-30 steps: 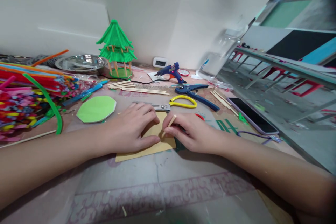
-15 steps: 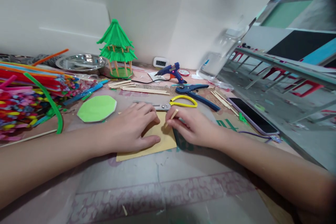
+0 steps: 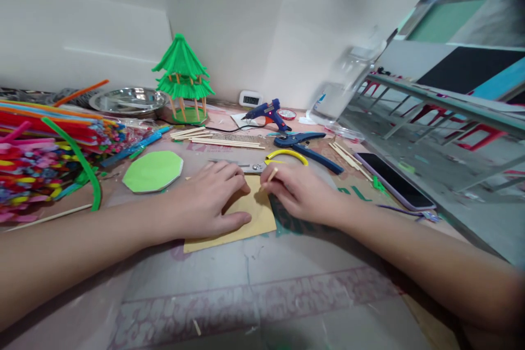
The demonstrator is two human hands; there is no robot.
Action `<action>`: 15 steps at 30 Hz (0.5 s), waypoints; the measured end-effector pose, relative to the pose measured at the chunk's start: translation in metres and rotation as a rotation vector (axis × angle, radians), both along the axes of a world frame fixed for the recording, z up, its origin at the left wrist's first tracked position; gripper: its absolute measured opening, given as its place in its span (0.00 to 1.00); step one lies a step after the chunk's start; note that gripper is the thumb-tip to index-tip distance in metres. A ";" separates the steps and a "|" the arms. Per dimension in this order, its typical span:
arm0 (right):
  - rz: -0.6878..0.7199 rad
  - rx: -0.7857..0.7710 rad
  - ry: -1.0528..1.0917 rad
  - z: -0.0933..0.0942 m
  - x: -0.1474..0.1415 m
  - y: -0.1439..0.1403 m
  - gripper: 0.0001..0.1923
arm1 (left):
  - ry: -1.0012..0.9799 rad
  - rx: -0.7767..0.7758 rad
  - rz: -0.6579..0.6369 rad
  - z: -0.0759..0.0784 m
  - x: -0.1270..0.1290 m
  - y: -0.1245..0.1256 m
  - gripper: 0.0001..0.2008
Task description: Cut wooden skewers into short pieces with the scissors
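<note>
My left hand (image 3: 207,199) lies flat with its fingers spread on a tan cardboard sheet (image 3: 246,221) in the middle of the table. Just to its right, my right hand (image 3: 301,191) pinches a short wooden stick (image 3: 269,177) like a pencil, with the tip touching the far right part of the sheet. A metal tool with yellow handles (image 3: 283,157) lies just beyond both hands.
A green octagon cutout (image 3: 152,171), a heap of coloured pipe cleaners (image 3: 45,153), a green model pagoda (image 3: 182,79), a steel bowl (image 3: 125,99), loose wooden sticks (image 3: 221,139), a blue glue gun (image 3: 266,112), blue cutters (image 3: 305,145) and a phone (image 3: 394,178) surround the hands.
My right hand has slid away from me along the sheet's right edge with the stick. My left hand has stayed pressed on the sheet.
</note>
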State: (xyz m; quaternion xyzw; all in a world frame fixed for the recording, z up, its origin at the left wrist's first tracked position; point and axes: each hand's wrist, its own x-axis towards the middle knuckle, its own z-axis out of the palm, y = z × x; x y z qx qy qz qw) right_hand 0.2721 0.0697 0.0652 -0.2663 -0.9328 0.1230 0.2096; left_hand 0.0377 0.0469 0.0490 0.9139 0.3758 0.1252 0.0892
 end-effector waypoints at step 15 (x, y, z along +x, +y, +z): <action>-0.040 -1.130 0.790 -0.002 -0.005 0.013 0.11 | -0.060 0.025 0.000 -0.006 -0.002 0.002 0.20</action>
